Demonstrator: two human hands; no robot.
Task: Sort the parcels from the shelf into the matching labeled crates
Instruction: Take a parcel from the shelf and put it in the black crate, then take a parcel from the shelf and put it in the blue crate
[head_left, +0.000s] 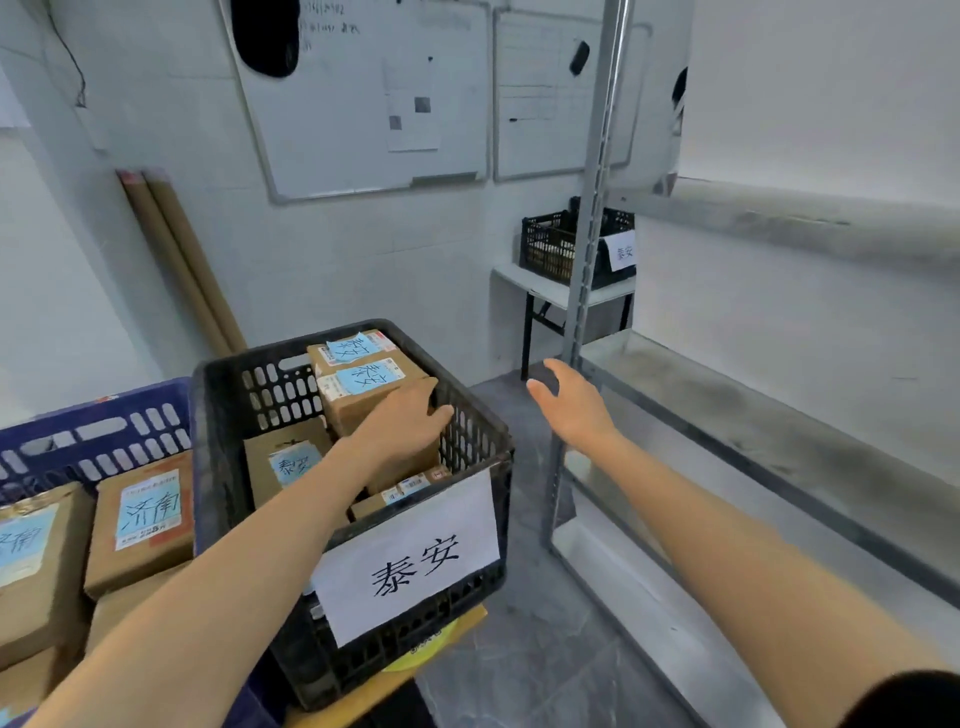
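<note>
Bare forearms (249, 561), black short sleeve (906, 701) on right

Three crates: near black crate (223, 415), far black crate (550, 244), blue crate (104, 423); four cardboard parcels (358, 345) (358, 387) (291, 462) (410, 486) showing in the near black one, at least three (145, 519) (31, 561) (124, 608) in the blue; two whiteboards (363, 104) (545, 104), two cardboard tubes (169, 260) (196, 260), one small table (519, 276), one metal shelf unit (592, 208), two hands: left hand (410, 421), right hand (571, 402).
</note>
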